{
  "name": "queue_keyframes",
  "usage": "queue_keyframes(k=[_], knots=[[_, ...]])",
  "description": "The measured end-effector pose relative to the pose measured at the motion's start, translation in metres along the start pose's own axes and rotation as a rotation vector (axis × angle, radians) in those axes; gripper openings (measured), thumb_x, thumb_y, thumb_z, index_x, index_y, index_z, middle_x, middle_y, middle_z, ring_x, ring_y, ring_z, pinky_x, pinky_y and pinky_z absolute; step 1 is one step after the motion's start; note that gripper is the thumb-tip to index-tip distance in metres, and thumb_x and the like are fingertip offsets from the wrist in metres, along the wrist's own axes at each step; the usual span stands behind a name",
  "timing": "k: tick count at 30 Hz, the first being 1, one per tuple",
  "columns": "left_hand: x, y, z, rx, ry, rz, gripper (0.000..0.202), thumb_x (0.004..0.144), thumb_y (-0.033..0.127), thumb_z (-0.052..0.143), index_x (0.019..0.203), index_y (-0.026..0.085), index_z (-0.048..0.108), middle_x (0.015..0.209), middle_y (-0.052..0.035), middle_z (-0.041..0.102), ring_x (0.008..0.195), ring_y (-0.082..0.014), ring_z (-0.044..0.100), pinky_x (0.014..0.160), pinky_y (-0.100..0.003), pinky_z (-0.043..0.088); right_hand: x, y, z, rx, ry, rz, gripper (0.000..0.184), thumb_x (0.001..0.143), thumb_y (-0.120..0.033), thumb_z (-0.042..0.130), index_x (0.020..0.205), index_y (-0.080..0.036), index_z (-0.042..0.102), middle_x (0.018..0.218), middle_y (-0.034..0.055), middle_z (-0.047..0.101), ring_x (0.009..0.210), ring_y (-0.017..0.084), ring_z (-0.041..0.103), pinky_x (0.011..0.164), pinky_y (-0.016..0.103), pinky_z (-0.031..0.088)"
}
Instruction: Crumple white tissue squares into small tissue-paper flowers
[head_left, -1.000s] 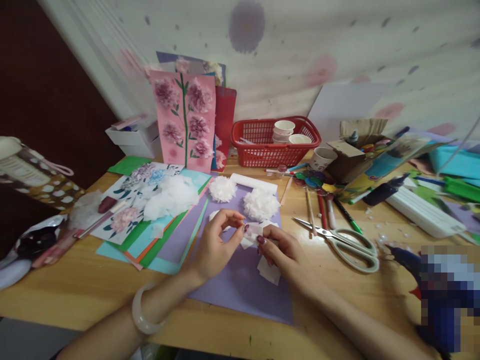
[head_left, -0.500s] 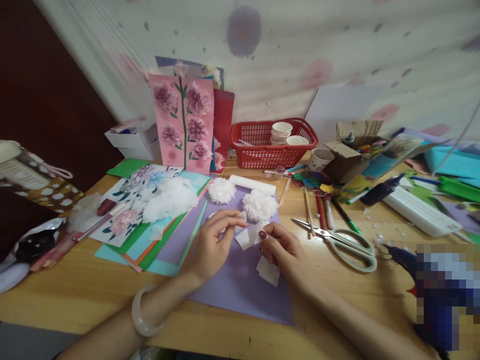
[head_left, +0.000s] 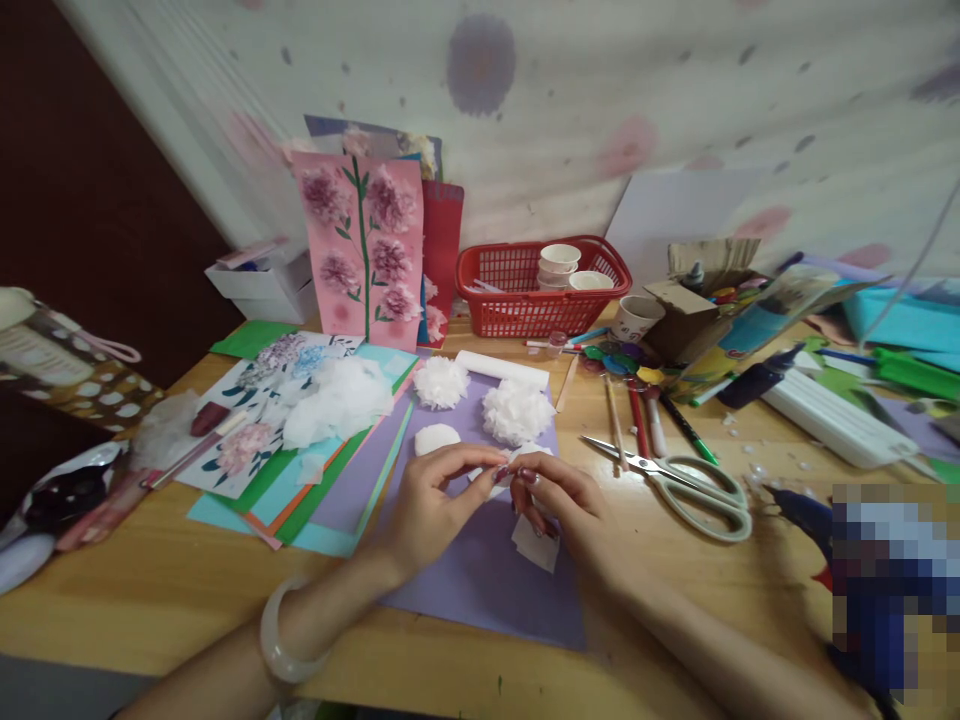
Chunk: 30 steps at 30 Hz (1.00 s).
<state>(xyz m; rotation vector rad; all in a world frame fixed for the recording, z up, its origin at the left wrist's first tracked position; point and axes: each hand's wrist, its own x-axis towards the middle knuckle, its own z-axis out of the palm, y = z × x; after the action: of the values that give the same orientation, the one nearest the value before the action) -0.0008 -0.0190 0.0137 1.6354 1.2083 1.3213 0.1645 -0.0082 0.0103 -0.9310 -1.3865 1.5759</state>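
Above a purple sheet (head_left: 480,590), my left hand (head_left: 439,500) and my right hand (head_left: 566,497) meet fingertip to fingertip. Both are closed in a pinch on a small piece of white tissue paper (head_left: 491,482), mostly hidden by the fingers. Under my right hand lie a few white paper squares (head_left: 536,545). A flat white rounded piece (head_left: 436,438) sits just beyond my left hand. Farther back on the sheet are two ruffled white paper flowers, a left one (head_left: 441,384) and a right one (head_left: 517,410), with a white roll (head_left: 502,369) behind them.
Scissors (head_left: 697,490) lie open-bladed to the right, near brushes and a partly blurred glue gun (head_left: 802,515). Coloured papers (head_left: 330,510) and crumpled white tissue (head_left: 337,400) are on the left. A red basket (head_left: 540,315) with cups and a pink flower picture (head_left: 360,250) stand behind.
My left hand has moved down and right to meet my right hand, and its fingers have closed. The white rounded piece behind it has come into view.
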Motion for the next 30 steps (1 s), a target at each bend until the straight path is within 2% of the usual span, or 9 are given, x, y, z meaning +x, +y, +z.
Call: queue_keyframes(k=[3, 8, 19, 23, 27, 30], knots=[[-0.0002, -0.0001, 0.0016, -0.092, 0.031, -0.091, 0.002, 0.076, 0.016, 0.064, 0.075, 0.016, 0.066, 0.081, -0.0053, 0.072, 0.082, -0.0171, 0.07, 0.077, -0.026, 0.057, 0.0, 0.0006, 0.0, -0.004, -0.002, 0.016, 0.024, 0.083, -0.04, 0.057, 0.084, -0.017, 0.061, 0.06, -0.0034, 0.051, 0.046, 0.007, 0.038, 0.045, 0.021, 0.03], [-0.0007, -0.0042, 0.0015, -0.176, -0.013, -0.142, 0.008, 0.074, 0.017, 0.068, 0.071, 0.016, 0.061, 0.083, -0.0043, 0.071, 0.084, -0.0167, 0.069, 0.081, -0.026, 0.056, 0.0003, 0.0001, -0.0002, -0.024, -0.007, 0.027, 0.03, 0.084, -0.046, 0.058, 0.079, -0.016, 0.062, 0.059, -0.0026, 0.051, 0.047, 0.007, 0.038, 0.045, 0.021, 0.03], [-0.0025, -0.0079, 0.0014, -0.206, -0.047, -0.101, 0.011, 0.073, 0.014, 0.07, 0.07, 0.016, 0.06, 0.086, -0.0042, 0.072, 0.087, -0.016, 0.069, 0.083, -0.024, 0.054, 0.0006, 0.0057, -0.0018, -0.023, -0.019, 0.017, 0.032, 0.086, -0.045, 0.057, 0.079, -0.015, 0.064, 0.057, -0.0039, 0.05, 0.046, 0.006, 0.038, 0.045, 0.019, 0.03], [-0.0022, -0.0052, 0.0003, -0.209, -0.031, -0.112, 0.009, 0.073, 0.016, 0.07, 0.078, 0.016, 0.063, 0.087, -0.0044, 0.071, 0.084, -0.0163, 0.069, 0.079, -0.025, 0.055, -0.0002, 0.0054, -0.0018, -0.028, -0.012, 0.02, 0.031, 0.086, -0.044, 0.057, 0.084, -0.014, 0.067, 0.058, -0.0036, 0.05, 0.046, 0.005, 0.038, 0.045, 0.018, 0.03], [-0.0028, -0.0036, -0.0019, -0.203, -0.065, -0.125, 0.011, 0.081, 0.018, 0.061, 0.089, 0.016, 0.068, 0.09, -0.005, 0.073, 0.087, -0.0153, 0.069, 0.08, -0.022, 0.054, -0.0016, 0.0033, -0.0024, -0.081, -0.003, -0.005, 0.03, 0.087, -0.042, 0.056, 0.087, -0.015, 0.068, 0.061, -0.0026, 0.051, 0.048, 0.006, 0.038, 0.045, 0.018, 0.031], [-0.0024, -0.0028, -0.0016, -0.217, -0.05, -0.158, 0.013, 0.078, 0.017, 0.063, 0.09, 0.016, 0.067, 0.092, -0.0057, 0.074, 0.086, -0.0162, 0.07, 0.078, -0.022, 0.054, -0.0019, 0.0033, -0.0023, -0.123, -0.001, -0.018, 0.028, 0.087, -0.04, 0.055, 0.087, -0.015, 0.067, 0.061, -0.0019, 0.052, 0.048, 0.006, 0.039, 0.045, 0.019, 0.031]])
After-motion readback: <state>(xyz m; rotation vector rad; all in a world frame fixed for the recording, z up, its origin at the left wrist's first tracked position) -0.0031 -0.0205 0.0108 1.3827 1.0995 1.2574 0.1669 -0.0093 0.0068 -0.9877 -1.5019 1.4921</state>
